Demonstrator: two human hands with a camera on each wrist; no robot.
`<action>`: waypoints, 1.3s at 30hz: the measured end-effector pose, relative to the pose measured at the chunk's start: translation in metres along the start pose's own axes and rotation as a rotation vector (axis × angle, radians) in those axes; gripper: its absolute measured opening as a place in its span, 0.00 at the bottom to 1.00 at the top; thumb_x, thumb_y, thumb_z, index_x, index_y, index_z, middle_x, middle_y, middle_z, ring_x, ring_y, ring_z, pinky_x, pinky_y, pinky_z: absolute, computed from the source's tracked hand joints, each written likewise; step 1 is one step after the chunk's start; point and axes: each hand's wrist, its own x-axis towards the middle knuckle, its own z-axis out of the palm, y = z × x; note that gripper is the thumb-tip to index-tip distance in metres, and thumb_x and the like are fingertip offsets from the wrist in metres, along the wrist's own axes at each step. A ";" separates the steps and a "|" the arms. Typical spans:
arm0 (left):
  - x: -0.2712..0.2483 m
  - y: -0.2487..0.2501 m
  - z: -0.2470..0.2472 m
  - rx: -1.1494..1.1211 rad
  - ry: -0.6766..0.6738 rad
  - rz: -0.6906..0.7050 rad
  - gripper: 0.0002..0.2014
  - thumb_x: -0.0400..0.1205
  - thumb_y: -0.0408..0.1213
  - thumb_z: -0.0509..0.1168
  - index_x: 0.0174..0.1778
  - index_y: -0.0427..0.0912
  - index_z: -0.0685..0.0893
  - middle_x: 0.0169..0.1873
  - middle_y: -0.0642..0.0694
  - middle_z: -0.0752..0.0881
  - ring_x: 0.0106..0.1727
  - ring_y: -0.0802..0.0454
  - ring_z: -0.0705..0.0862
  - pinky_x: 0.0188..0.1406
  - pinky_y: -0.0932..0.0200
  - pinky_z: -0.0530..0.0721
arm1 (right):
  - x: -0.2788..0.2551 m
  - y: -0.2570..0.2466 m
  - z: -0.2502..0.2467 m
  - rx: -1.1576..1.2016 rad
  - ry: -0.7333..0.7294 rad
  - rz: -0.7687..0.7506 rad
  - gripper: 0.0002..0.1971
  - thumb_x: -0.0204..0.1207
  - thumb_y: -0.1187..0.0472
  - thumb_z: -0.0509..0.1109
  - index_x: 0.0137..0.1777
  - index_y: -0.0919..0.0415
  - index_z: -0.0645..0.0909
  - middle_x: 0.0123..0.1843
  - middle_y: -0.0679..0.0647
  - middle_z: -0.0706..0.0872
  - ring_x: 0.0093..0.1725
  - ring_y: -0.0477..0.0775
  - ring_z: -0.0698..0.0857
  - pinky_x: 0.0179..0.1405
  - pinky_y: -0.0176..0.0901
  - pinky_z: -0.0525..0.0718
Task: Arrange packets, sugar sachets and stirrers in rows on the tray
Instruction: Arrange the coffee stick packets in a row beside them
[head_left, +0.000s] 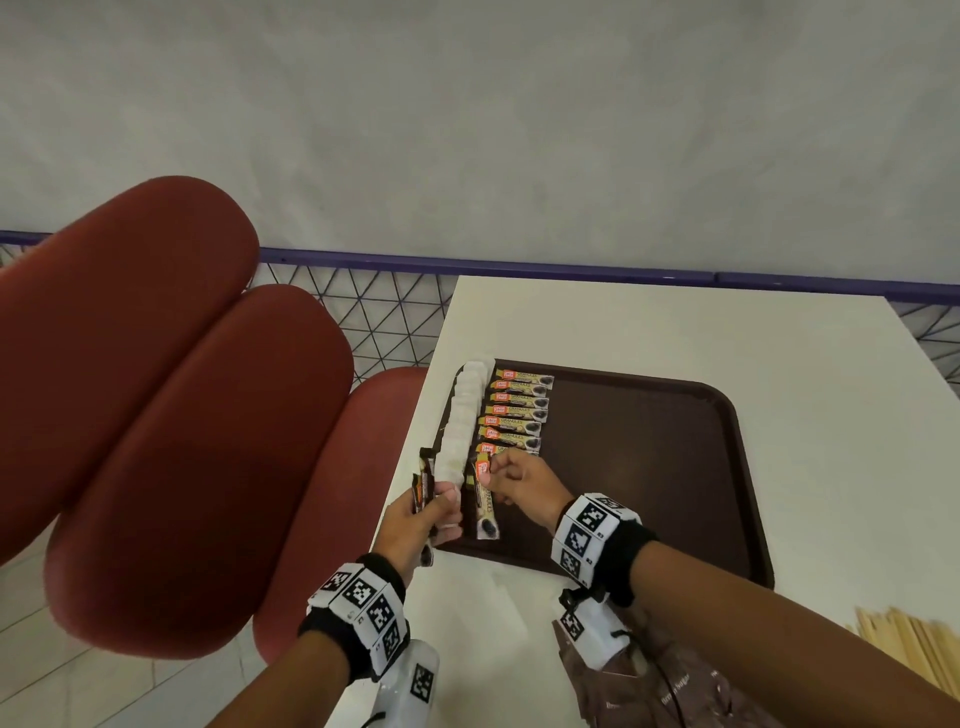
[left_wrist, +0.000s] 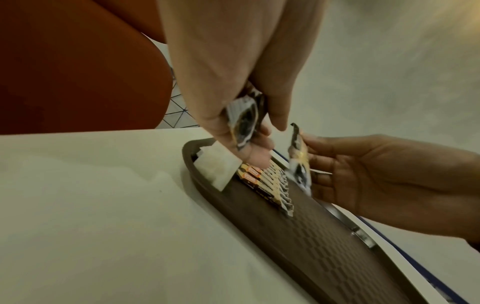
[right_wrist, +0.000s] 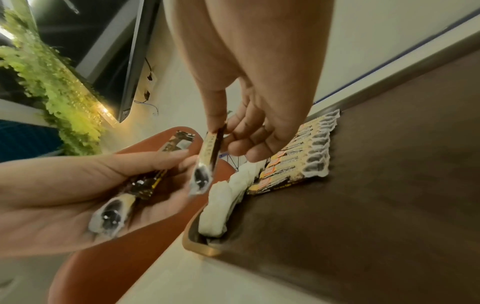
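Note:
A dark brown tray (head_left: 649, 457) lies on the white table. Along its left edge runs a row of white sachets (head_left: 462, 415), and beside it a row of several coffee packets (head_left: 519, 410). My left hand (head_left: 423, 517) grips a small bunch of coffee packets (head_left: 422, 486) at the tray's near left corner. My right hand (head_left: 511, 480) pinches one coffee packet (head_left: 483, 499) by its top end, hanging just above the tray near the row's near end. In the right wrist view the pinched packet (right_wrist: 206, 164) hangs upright beside the bunch (right_wrist: 130, 193) in my left palm.
Red padded chairs (head_left: 171, 405) stand left of the table. Wooden stirrers (head_left: 904, 649) lie at the table's near right edge. Brown sugar sachets (head_left: 670, 691) lie near my right forearm. The tray's right half (head_left: 665, 467) is bare.

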 end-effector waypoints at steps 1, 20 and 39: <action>0.000 0.002 -0.002 0.021 0.037 -0.002 0.05 0.80 0.34 0.68 0.50 0.39 0.82 0.30 0.44 0.82 0.26 0.53 0.81 0.20 0.64 0.80 | 0.000 0.001 0.000 -0.048 -0.026 -0.025 0.08 0.76 0.67 0.69 0.40 0.57 0.74 0.36 0.55 0.79 0.35 0.47 0.77 0.38 0.30 0.77; 0.005 0.005 -0.003 -0.009 0.063 -0.091 0.07 0.80 0.35 0.67 0.39 0.37 0.78 0.26 0.44 0.75 0.19 0.56 0.72 0.13 0.66 0.68 | -0.018 0.015 -0.021 -0.623 0.114 -0.206 0.10 0.71 0.64 0.74 0.51 0.62 0.79 0.49 0.47 0.76 0.52 0.47 0.72 0.45 0.25 0.68; 0.004 0.004 -0.025 -0.045 0.150 -0.081 0.08 0.86 0.35 0.55 0.47 0.37 0.76 0.33 0.41 0.82 0.26 0.53 0.82 0.15 0.63 0.78 | 0.001 0.033 -0.013 -1.112 0.112 -0.105 0.16 0.73 0.50 0.71 0.59 0.48 0.75 0.63 0.45 0.77 0.64 0.50 0.70 0.65 0.43 0.63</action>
